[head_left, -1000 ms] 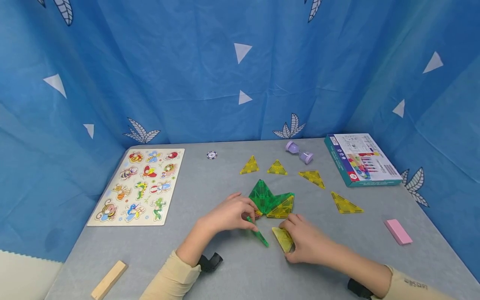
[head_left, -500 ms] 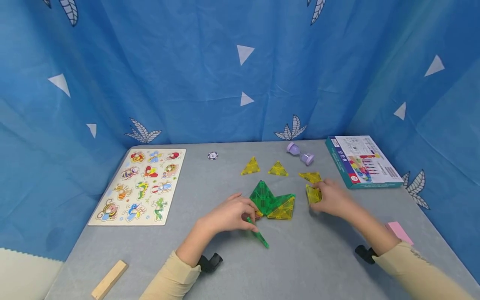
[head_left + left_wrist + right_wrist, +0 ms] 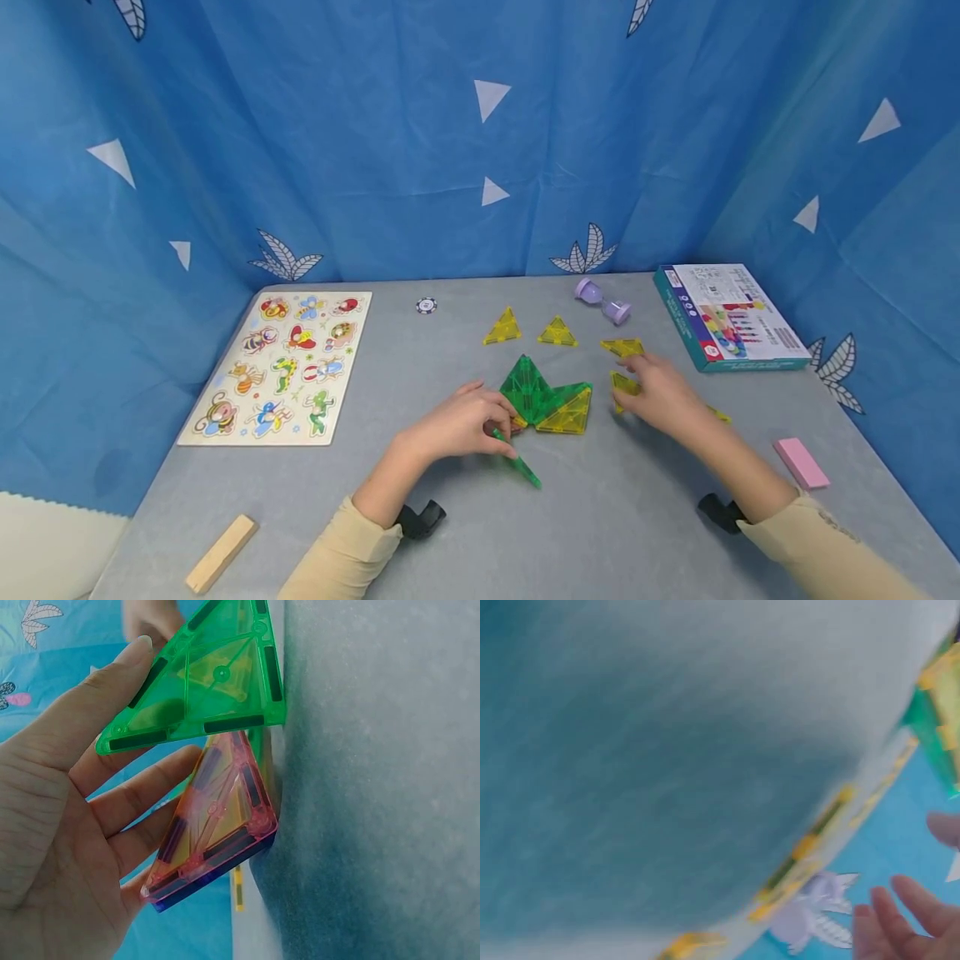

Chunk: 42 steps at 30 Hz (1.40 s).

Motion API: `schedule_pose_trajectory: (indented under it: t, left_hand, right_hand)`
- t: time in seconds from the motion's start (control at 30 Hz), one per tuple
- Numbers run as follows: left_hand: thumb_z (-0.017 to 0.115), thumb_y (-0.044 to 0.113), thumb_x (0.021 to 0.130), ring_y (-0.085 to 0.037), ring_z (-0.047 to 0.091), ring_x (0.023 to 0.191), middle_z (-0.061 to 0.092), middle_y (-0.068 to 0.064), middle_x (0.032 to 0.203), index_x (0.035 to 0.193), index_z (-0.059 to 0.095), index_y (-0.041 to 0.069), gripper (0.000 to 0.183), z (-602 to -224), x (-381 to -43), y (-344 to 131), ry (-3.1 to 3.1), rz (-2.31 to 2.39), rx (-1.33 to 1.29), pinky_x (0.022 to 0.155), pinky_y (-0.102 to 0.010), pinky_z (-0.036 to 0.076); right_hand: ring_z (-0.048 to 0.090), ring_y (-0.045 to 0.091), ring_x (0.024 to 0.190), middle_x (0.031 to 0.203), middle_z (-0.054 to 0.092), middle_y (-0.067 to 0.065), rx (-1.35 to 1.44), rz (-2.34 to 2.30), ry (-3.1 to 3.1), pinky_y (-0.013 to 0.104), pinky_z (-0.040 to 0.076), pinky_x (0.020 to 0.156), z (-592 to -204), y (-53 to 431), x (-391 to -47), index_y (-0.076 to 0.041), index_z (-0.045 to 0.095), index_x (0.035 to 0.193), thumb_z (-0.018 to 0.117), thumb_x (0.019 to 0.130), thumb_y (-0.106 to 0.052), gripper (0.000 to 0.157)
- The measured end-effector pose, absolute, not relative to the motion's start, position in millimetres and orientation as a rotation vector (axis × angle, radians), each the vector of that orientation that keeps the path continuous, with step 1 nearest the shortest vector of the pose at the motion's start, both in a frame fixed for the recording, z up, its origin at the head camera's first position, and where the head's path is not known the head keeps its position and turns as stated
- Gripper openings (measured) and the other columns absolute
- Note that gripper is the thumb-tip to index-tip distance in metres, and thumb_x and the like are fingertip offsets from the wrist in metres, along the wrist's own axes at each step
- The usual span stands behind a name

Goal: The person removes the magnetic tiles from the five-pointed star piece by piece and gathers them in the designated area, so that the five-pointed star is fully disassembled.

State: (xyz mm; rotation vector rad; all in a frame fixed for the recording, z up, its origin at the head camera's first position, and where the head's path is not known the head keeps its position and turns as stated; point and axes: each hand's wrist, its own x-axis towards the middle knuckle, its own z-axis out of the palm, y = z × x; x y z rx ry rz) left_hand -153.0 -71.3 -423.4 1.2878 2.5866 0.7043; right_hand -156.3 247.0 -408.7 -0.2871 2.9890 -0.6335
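My left hand [image 3: 461, 423] pinches a green triangular magnetic tile [image 3: 225, 682] between thumb and finger, tilted over the table. Beside its other fingers, the left wrist view shows a pink triangular tile [image 3: 214, 814] against a purple one. Just beyond this hand stands a green and yellow tile structure [image 3: 528, 396], partly hidden by the fingers. My right hand [image 3: 660, 393] is over the table to its right, fingers apart and holding nothing in the right wrist view. By its fingertips lies a yellow triangular tile [image 3: 622, 388], partly covered.
More yellow triangular tiles [image 3: 503, 327] lie behind the structure. A purple hourglass [image 3: 602, 302], boxed set [image 3: 731, 317] and pink block [image 3: 802, 463] are towards the right. Leftward are an insect puzzle board [image 3: 273, 367], a poker chip [image 3: 426, 306] and a wooden block [image 3: 221, 554].
My right hand has carried a yellow tile away from the structure, to the right and back, and let it go near another yellow tile. The left hand stays put with the green tile.
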Motion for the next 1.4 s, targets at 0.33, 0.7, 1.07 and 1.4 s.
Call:
schedule_pose_trajectory:
  t: [0.33,0.7,1.07,1.4]
  left_hand:
    - [0.074,0.044,0.076,0.002,0.057,0.096,0.064,0.008,0.109,0.076,0.067,0.029,0.017,-421.9,-153.4,-71.4,2.594,0.691,1.295,0.111,-0.049,0.017]
    - [0.074,0.044,0.075,0.0,0.057,0.092,0.064,0.011,0.102,0.084,0.068,0.025,0.021,-422.6,-153.8,-72.8,2.578,0.719,1.298,0.11,-0.05,0.018]
    - [0.078,0.039,0.074,-0.003,0.055,0.1,0.063,0.012,0.105,0.108,0.067,0.021,0.04,-425.5,-157.5,-74.0,2.599,0.718,1.295,0.108,-0.047,0.025]
    - [0.075,0.017,0.079,-0.012,0.055,0.102,0.062,0.002,0.108,0.112,0.067,0.012,0.034,-427.7,-157.4,-75.1,2.724,0.682,1.145,0.093,-0.031,0.043]
  right_hand:
    - [0.058,0.008,0.078,0.092,0.063,-0.005,-0.812,-0.83,2.809,0.026,0.05,0.063,-409.7,170.4,-102.4,-0.012,0.065,0.107,0.07,0.083,-0.029,0.029]
    - [0.045,0.003,0.056,0.068,0.052,-0.013,-0.853,-0.565,2.794,0.022,0.038,0.05,-431.3,131.6,-101.1,-0.018,0.06,0.08,0.073,0.08,-0.019,0.013]
    - [0.048,0.004,0.061,0.073,0.058,-0.008,-0.746,-0.734,2.777,0.023,0.043,0.054,-402.2,169.6,-111.7,-0.009,0.067,0.088,0.069,0.083,-0.009,0.007]
    - [0.052,0.008,0.065,0.072,0.058,-0.008,-0.655,-0.879,2.806,0.025,0.047,0.058,-380.4,191.3,-130.1,-0.01,0.065,0.091,0.066,0.086,-0.011,0.005]
